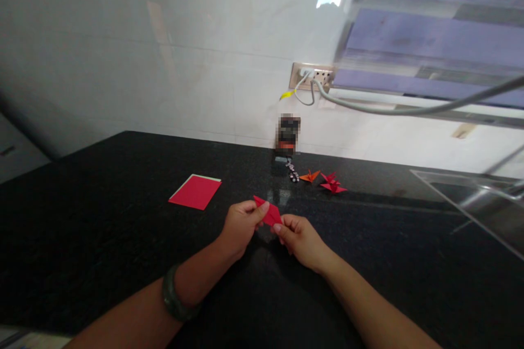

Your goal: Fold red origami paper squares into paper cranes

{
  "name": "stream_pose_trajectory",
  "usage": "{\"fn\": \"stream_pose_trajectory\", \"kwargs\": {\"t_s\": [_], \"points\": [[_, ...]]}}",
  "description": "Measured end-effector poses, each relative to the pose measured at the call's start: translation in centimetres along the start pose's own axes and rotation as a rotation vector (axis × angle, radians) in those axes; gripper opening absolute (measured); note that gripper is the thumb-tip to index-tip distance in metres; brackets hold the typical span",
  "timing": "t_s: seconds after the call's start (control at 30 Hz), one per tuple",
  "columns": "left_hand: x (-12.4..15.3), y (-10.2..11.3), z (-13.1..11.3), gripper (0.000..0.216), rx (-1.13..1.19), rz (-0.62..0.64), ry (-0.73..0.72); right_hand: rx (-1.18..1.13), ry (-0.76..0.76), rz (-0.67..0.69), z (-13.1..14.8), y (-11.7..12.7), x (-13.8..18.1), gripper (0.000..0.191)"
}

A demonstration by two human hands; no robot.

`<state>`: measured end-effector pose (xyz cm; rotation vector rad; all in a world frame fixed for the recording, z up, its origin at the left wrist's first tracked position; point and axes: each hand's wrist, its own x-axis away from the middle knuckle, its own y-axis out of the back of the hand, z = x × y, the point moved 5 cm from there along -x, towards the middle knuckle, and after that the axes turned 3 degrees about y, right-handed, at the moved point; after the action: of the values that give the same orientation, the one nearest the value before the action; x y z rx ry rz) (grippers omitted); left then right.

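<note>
A small folded piece of red origami paper (270,214) is held up between both hands, just above the black countertop. My left hand (242,223) pinches its left side, thumb on top. On its lower right corner, the thumb and fingers of my right hand (301,237) are closed. The fingers beneath the paper are partly hidden. To the left lies a stack of flat square paper (195,192), red on top with a pale edge showing. Beyond my right hand sit an orange paper crane (310,176) and red paper cranes (333,187) close together.
A phone-like object (288,133), blurred out, leans on the wall with a beaded strap (292,172) before it. A wall socket (311,76) has grey cables plugged in. At the right is a metal sink (483,202). The black countertop (102,218) runs along the wall.
</note>
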<state>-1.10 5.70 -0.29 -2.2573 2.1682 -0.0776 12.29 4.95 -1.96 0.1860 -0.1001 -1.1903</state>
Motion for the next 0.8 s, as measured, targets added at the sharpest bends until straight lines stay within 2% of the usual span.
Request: {"fn": "stream_pose_trajectory", "kwargs": {"t_s": [0.13, 0.43, 0.57, 0.67, 0.8], "points": [[-0.2, 0.2, 0.1, 0.037, 0.032, -0.040, 0.025, 0.067, 0.015, -0.054, 0.2, 0.3, 0.1, 0.032], [-0.3, -0.3, 0.3, 0.029, 0.087, 0.090, 0.042, -0.032, -0.019, -0.028, 0.8, 0.1, 0.1, 0.031], [-0.1, -0.5, 0.1, 0.030, 0.014, 0.121, 0.032, -0.055, -0.005, -0.122, 1.1, 0.7, 0.1, 0.030], [0.0, -0.8, 0.1, 0.030, -0.036, 0.161, 0.025, -0.046, 0.016, -0.137, 1.2, 0.9, 0.1, 0.028], [-0.1, -0.8, 0.4, 0.031, -0.044, 0.174, 0.068, -0.052, 0.064, -0.208, 1.3, 1.4, 0.1, 0.024]]}}
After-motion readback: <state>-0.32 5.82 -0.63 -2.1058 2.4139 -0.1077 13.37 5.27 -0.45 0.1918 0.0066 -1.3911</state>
